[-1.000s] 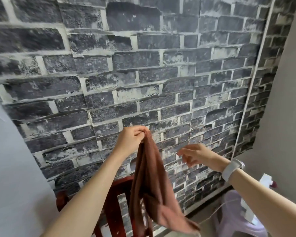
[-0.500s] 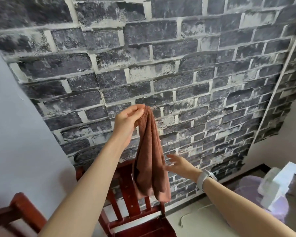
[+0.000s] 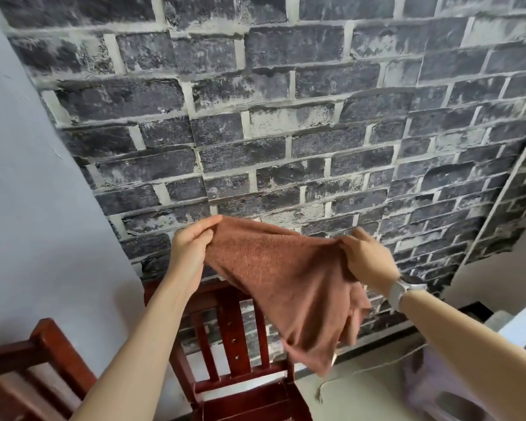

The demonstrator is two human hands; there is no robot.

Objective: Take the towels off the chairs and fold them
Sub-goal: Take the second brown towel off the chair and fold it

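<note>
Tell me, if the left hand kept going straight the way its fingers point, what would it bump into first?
Probably the brick wall. The left hand, pinching the brown towel, points up and forward toward it; depth is unclear.

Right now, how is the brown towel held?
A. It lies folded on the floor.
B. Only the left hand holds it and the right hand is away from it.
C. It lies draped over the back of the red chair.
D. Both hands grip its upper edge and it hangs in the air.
D: the left hand and the right hand each grip the upper edge of the towel, which hangs in front of the red chair.
</note>
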